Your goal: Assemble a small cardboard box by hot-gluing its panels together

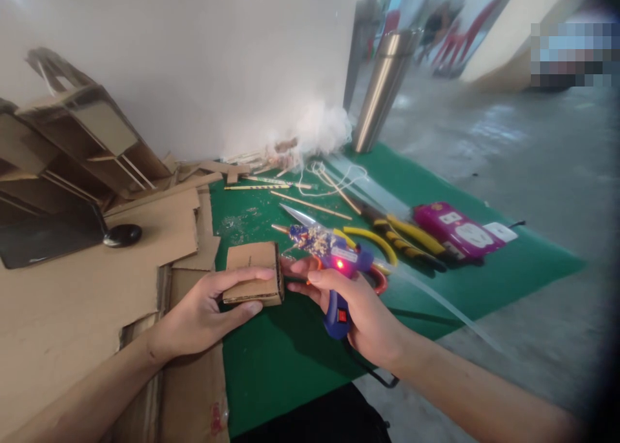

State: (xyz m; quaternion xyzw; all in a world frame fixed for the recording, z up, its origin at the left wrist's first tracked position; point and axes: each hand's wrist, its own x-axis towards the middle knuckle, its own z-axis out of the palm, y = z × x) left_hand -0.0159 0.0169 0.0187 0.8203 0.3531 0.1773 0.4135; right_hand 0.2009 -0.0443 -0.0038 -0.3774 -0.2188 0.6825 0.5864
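Note:
My left hand (pixel 208 307) grips a small cardboard box (pixel 254 268), fingers on top and thumb along the near lower edge. My right hand (pixel 361 307) is closed around a blue glue gun (pixel 336 315), whose red light glows and whose switch is red. The gun's tip points left, above and beyond the box. My right fingertips reach close to the box's right side; whether they touch it I cannot tell. A clear glue stick (pixel 445 301) trails from the gun's rear. Behind the gun lie scissors (pixel 298 215), partly hidden.
Pliers (pixel 411 246) lie beside a magenta power strip (pixel 455 230). A steel flask (pixel 385 91) stands at the green table's (pixel 513 230) back edge. Thin sticks (pixel 310 205) and white fluff (pixel 324 130) lie behind. Cardboard sheets (pixel 97 288) and a cardboard structure (pixel 92 133) fill the left.

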